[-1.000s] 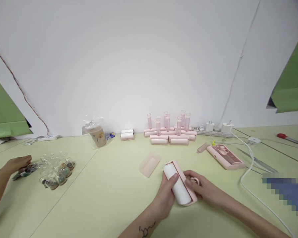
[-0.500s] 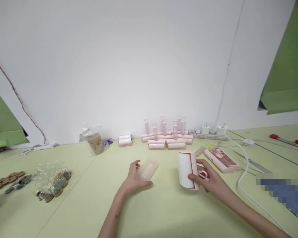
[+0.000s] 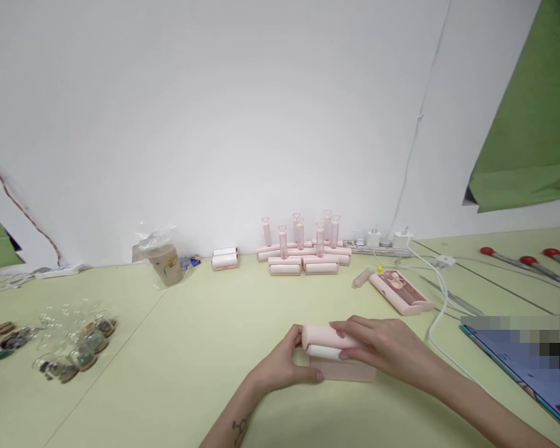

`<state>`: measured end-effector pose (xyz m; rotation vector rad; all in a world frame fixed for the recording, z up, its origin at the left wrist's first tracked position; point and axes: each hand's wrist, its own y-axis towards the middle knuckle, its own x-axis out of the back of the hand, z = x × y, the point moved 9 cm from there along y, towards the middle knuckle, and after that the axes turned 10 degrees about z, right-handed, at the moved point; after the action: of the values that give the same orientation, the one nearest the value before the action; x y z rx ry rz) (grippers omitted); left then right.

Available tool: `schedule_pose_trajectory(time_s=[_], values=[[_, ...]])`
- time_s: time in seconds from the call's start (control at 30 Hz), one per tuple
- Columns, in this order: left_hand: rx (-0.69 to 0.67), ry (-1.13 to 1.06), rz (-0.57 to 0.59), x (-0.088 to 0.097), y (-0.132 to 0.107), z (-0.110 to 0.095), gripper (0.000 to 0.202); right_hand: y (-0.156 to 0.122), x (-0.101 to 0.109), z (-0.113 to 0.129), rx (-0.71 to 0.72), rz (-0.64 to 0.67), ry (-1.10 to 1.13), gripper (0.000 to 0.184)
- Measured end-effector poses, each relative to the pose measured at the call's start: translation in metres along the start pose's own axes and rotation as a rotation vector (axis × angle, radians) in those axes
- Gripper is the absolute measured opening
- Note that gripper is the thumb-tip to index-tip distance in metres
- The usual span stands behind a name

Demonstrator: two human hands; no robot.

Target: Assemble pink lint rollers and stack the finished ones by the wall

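A pink lint roller (image 3: 324, 337) with a white roll is between my hands, low over the table at the centre. My right hand (image 3: 385, 342) grips it from above and from the right, fingers on the pink casing and thumb near the white roll. Just below and in front of it is a long translucent pinkish cover (image 3: 348, 371). My left hand (image 3: 282, 364) is closed around the cover's left end, thumb along the front and fingers behind, next to the roller's end. Whether the roller sits inside the cover cannot be made out.
Against the wall stand several pink lint rollers (image 3: 303, 266) with upright clear handles. A white-and-pink piece (image 3: 224, 259) and a bagged cup (image 3: 165, 264) are to the left. Glass domes (image 3: 81, 348) lie further left. A pink case (image 3: 399, 291), white cable (image 3: 441, 314) and blue-edged tablet (image 3: 508, 367) lie right.
My right hand has brought the roller leftward and turned it to lie sideways. My left hand has moved right with the translucent cover, now beneath the roller. The view has shifted slightly right.
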<state>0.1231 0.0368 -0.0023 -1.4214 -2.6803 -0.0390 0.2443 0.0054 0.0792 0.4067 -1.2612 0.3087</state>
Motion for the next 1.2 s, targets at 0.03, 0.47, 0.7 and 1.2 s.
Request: schedule_pose_trajectory(time_s=[0.03,0.47,0.7,1.2], values=[[-0.002,-0.002,0.01,0.0,0.0,0.0,0.055,0.001,0.001,0.002,0.001,0.012,-0.042,0.024],[-0.077,-0.034,0.04,-0.001,0.001,0.003,0.074,0.002,-0.017,0.009,0.007,0.131,-0.044,0.021],[-0.11,0.18,-0.009,-0.001,-0.003,-0.005,0.071,0.054,0.023,-0.101,-0.361,0.073,-0.128,0.021],[-0.007,0.188,-0.059,0.031,-0.007,0.011,0.074,0.039,-0.022,-0.078,-0.334,0.028,0.839,0.044]])
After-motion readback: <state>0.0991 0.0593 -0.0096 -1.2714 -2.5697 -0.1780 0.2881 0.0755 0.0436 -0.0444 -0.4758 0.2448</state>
